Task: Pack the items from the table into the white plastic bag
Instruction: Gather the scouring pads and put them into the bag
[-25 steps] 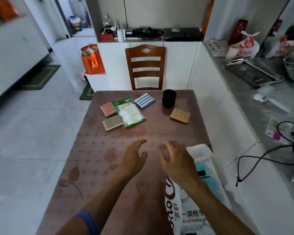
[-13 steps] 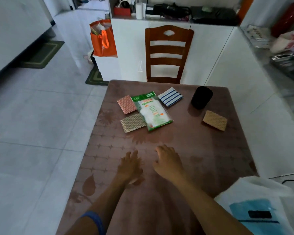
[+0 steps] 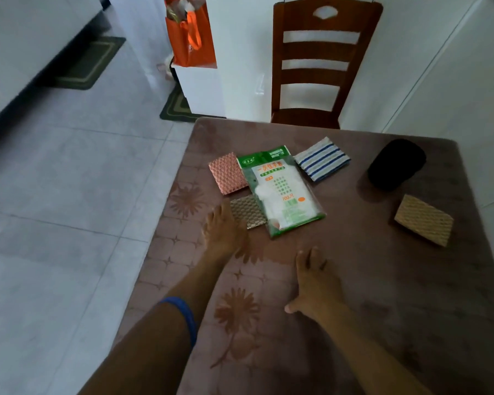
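On the brown table (image 3: pixel 368 280) lie a green-and-clear packet of disposable gloves (image 3: pixel 281 189), a pink scouring pad (image 3: pixel 228 176), a grey-gold pad (image 3: pixel 248 212), a blue-striped cloth (image 3: pixel 321 162), a black round container (image 3: pixel 395 163) and a tan pad (image 3: pixel 424 219). My left hand (image 3: pixel 223 229) reaches forward with straight fingers, its fingertips at the near left corner of the grey-gold pad. My right hand (image 3: pixel 315 283) rests flat on the table, fingers spread, holding nothing. The white plastic bag is out of view.
A wooden chair (image 3: pixel 322 61) stands at the table's far edge. An orange bag (image 3: pixel 190 35) sits on a white box beyond the table's left corner. Tiled floor lies to the left, white cabinets to the right.
My view has tilted forward and the white bag has left the frame. My left hand has moved forward to the grey-gold pad. My right hand has stayed low on the table.
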Demonstrator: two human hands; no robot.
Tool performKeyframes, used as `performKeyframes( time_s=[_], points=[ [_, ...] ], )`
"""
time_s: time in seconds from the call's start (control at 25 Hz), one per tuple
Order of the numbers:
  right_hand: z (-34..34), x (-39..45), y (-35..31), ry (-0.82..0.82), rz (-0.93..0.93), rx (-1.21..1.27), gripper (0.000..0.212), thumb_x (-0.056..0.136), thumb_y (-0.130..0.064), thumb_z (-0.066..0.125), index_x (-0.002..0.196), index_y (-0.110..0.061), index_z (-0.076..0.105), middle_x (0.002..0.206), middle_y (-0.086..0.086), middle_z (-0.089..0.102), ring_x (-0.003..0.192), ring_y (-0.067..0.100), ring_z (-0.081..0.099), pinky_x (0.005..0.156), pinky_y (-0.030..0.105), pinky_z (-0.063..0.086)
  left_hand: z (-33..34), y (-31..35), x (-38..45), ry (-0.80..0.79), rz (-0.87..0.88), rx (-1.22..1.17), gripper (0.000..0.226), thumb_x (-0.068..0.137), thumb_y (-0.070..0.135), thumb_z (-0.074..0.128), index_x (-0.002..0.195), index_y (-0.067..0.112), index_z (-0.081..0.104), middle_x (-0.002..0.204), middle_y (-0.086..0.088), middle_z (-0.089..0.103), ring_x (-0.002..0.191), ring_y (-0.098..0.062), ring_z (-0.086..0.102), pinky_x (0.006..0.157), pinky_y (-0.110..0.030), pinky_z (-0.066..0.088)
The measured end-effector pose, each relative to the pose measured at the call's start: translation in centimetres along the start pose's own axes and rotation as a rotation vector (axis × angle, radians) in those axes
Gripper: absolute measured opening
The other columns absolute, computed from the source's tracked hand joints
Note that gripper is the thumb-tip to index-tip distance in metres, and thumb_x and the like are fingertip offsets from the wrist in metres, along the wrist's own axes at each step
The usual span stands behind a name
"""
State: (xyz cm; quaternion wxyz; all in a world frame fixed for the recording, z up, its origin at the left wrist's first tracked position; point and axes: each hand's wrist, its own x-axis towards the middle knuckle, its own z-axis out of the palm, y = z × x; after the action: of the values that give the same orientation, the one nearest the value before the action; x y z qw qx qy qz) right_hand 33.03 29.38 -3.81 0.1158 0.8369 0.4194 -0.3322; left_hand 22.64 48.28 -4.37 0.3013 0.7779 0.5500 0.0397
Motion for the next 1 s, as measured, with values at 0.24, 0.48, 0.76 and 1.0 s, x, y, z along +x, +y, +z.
performKeyframes(
  time_s=[0.24,0.48,0.76,1.0],
  points=[
    [-0.2,0.7,-0.4,-0.030,0.003,-0.074,0.137,0.066,-0.053,0.082,0.153,-0.007,-0.014,0.159,0.026,-0.016,0.144,0.055,0.004,0.114,0.055,0.029,1.2,-1.0,3.9,0.015,0.026,0.155,0.082,0.083,0.051,0.064,0.147,0.015,0.029,0.141,-0.017,0.044,0.129,-0.038,0.040,0.103,-0.051,0.038],
    [-0.4,0.0,-0.3,-0.018,-0.008,-0.025,0.134,0.067,-0.053,0.082,0.154,-0.009,-0.010,0.160,0.025,-0.014,0.144,0.054,0.004,0.114,0.056,0.028,0.3,-1.5,-0.8,-0.033,-0.193,-0.481,0.040,0.078,0.037,0.077,0.107,0.012,0.065,0.105,-0.013,0.071,0.086,-0.025,0.068,0.075,-0.042,0.058],
    [-3.8,-1.5,7.1,0.285,-0.126,0.272,0.021,0.084,-0.029,0.059,0.100,-0.018,0.068,0.109,0.010,0.068,0.099,0.035,0.064,0.072,0.033,0.046,7.0,4.3,-10.3,-0.220,-0.015,-0.512,0.044,0.087,0.026,0.071,0.124,0.009,0.055,0.109,-0.002,0.063,0.097,-0.018,0.060,0.071,-0.024,0.043],
    [-7.2,1.9,20.3,0.587,0.338,0.362,0.061,0.077,-0.020,0.069,0.132,-0.006,0.048,0.137,0.021,0.048,0.124,0.042,0.046,0.100,0.046,0.045,8.4,3.0,-8.9,-0.308,-0.045,-0.418,0.042,0.083,0.033,0.073,0.118,0.015,0.060,0.108,-0.004,0.067,0.098,-0.024,0.064,0.079,-0.034,0.051]
  ],
)
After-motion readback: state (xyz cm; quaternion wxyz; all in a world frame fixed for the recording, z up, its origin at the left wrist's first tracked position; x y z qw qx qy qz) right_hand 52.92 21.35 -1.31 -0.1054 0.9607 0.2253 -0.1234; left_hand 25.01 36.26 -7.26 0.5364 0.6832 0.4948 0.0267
